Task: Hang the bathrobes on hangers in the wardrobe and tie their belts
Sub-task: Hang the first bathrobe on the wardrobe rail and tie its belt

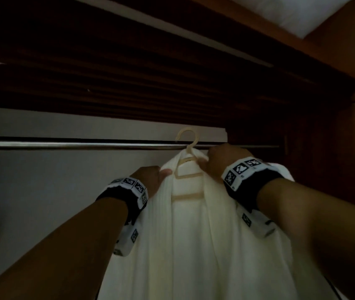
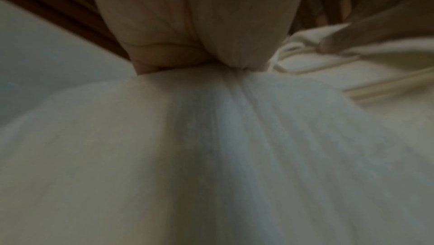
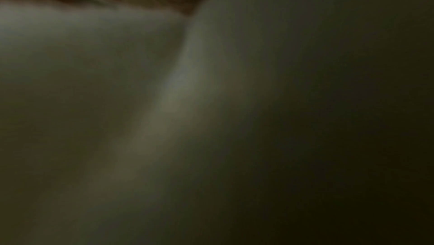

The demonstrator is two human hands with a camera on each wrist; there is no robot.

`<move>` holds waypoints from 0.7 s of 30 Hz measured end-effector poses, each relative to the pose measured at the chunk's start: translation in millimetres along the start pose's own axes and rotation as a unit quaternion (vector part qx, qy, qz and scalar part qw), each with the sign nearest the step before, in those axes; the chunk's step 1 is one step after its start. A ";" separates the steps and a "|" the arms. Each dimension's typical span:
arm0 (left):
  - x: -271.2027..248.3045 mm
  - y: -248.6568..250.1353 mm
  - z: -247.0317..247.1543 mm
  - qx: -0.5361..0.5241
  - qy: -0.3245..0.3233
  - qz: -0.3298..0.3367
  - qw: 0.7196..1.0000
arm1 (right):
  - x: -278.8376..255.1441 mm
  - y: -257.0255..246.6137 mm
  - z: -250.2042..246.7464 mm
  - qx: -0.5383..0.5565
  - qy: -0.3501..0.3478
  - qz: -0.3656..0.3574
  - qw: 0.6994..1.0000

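So the white bathrobe [image 1: 194, 234] is draped on a cream plastic hanger [image 1: 186, 169], and the hanger's hook is seen at the metal rail [image 1: 74, 145] of the wardrobe, near the rail's right end; whether the hook is fully seated over the rail can't be told from the head view. The robe's left collar edge is pinched by the left hand [image 1: 150, 178], thumb on the front of the fabric, which is confirmed in the left wrist view. The right collar edge, right up by the hanger's neck, is gripped by the right hand [image 1: 222, 163] with curled fingers. The right wrist view is just dark blurry cloth. Plenty of bare rail is left open to the left; on the right, the dark wooden side panel [image 1: 324, 148] sits close by.
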State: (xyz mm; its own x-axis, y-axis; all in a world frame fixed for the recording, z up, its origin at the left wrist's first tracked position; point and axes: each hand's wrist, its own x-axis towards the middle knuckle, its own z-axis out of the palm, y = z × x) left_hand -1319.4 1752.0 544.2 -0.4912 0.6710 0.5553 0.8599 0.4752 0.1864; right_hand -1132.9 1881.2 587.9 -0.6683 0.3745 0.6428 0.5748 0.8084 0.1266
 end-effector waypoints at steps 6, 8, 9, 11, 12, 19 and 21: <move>7.5 -28.3 31.9 -0.033 -0.033 0.002 0.999 | -2.8 -18.6 42.4 0.041 -0.043 0.025 0.998; -1.7 -36.9 64.0 -0.003 -0.083 0.000 0.997 | -11.9 -20.5 77.4 0.072 -0.123 0.025 0.989; -8.2 -45.6 85.3 0.017 -0.093 0.001 0.996 | -21.0 -21.5 99.4 0.083 -0.146 0.026 0.985; -24.4 -65.4 123.8 0.024 -0.087 -0.003 0.996 | -40.3 -24.0 143.1 0.093 -0.144 0.027 0.985; -29.5 -72.2 135.5 0.013 -0.092 -0.008 0.996 | -48.6 -25.5 156.3 0.091 -0.138 0.032 0.986; -4.0 -51.6 106.1 0.010 -0.034 0.029 0.999 | -45.6 -10.3 132.3 0.032 -0.021 0.061 0.997; 8.8 -39.0 84.8 0.010 -0.007 0.052 0.999 | -40.1 -1.2 110.8 0.025 0.012 0.067 0.997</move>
State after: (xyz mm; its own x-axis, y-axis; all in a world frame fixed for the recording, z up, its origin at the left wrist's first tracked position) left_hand -1369.0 1787.6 473.1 -0.4006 0.7259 0.5591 0.9038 0.4133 0.1110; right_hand -1159.2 1915.6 478.3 -0.5758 0.4696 0.6693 0.6329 0.7742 0.0012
